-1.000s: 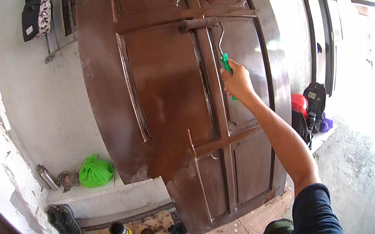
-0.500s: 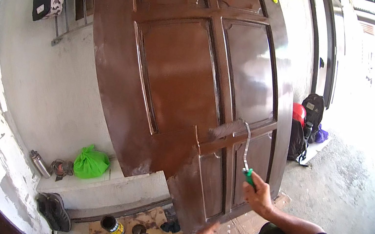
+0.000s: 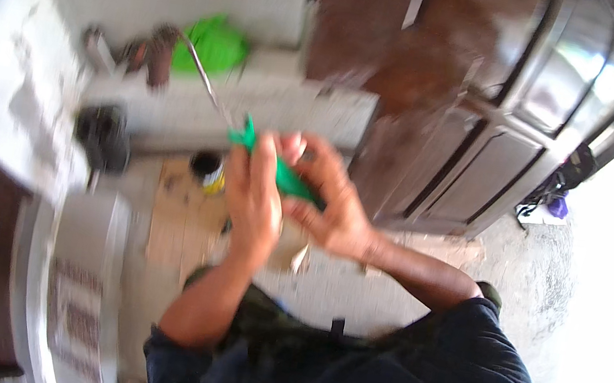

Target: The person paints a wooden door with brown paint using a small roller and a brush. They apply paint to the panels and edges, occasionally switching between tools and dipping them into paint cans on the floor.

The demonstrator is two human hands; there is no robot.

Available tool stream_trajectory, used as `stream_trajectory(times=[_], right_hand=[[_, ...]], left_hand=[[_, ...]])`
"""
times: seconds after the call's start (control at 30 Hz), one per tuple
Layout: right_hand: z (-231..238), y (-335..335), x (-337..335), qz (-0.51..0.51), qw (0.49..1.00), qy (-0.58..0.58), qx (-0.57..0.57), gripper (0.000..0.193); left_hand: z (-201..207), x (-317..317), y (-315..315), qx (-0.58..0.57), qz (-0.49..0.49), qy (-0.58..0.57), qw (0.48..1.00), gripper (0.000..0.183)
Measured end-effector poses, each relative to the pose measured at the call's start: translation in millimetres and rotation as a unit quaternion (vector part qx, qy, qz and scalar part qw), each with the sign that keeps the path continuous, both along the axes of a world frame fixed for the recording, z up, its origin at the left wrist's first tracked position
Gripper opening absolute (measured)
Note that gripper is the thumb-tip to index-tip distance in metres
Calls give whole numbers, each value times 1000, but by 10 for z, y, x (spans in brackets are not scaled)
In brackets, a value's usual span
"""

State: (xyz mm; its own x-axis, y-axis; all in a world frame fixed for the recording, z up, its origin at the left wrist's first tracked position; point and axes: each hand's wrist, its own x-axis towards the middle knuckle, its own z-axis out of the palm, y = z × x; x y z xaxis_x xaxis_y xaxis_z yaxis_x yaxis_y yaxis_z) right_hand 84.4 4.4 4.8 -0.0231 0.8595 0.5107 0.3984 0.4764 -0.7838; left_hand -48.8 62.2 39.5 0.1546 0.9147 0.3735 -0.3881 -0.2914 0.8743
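A small paint roller with a green handle (image 3: 294,183) is held up in front of me in both hands. My left hand (image 3: 253,199) closes around the front of the handle, near where the bent metal rod (image 3: 204,77) comes out. Farther back, my right hand (image 3: 336,209) grips the rear part with fingers and thumb. The brown-stained roller sleeve (image 3: 159,57) points away to the far left, in front of a green bag, apart from the door. The brown panelled door (image 3: 483,160) stands to the right beyond my hands, with a patchy sheen. Motion smears the picture somewhat.
An open paint can (image 3: 207,168) stands on stained cardboard (image 3: 174,230) left of my hands. The green bag (image 3: 217,47) and a metal flask (image 3: 97,49) sit on a pale ledge (image 3: 254,122). Dark shoes (image 3: 103,137) lie at left. Bags (image 3: 570,175) rest beyond the door.
The roller has come away from the door and swung left toward me. My left hand, empty and low before, has risen and joined my right on the handle. The view has shifted downward and left.
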Motion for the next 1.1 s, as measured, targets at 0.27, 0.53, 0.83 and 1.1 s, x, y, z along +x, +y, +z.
stream_trajectory(times=[0.27,0.53,0.83,1.1], right_hand=[[-1952,156,-196,-305,935,118,-138,38],[-2542,509,-835,-120,980,-151,-44,32],[-3693,1823,-2341,48,836,-499,-224,31],[-3945,2077,-2028,2,785,-523,-332,24]], left_hand=[[124,-954,291,-156,102,-79,979,13],[139,-1112,267,-111,108,-45,987,14],[169,-1066,162,-123,103,-26,987,15],[56,-1065,252,-108,87,60,989,17]])
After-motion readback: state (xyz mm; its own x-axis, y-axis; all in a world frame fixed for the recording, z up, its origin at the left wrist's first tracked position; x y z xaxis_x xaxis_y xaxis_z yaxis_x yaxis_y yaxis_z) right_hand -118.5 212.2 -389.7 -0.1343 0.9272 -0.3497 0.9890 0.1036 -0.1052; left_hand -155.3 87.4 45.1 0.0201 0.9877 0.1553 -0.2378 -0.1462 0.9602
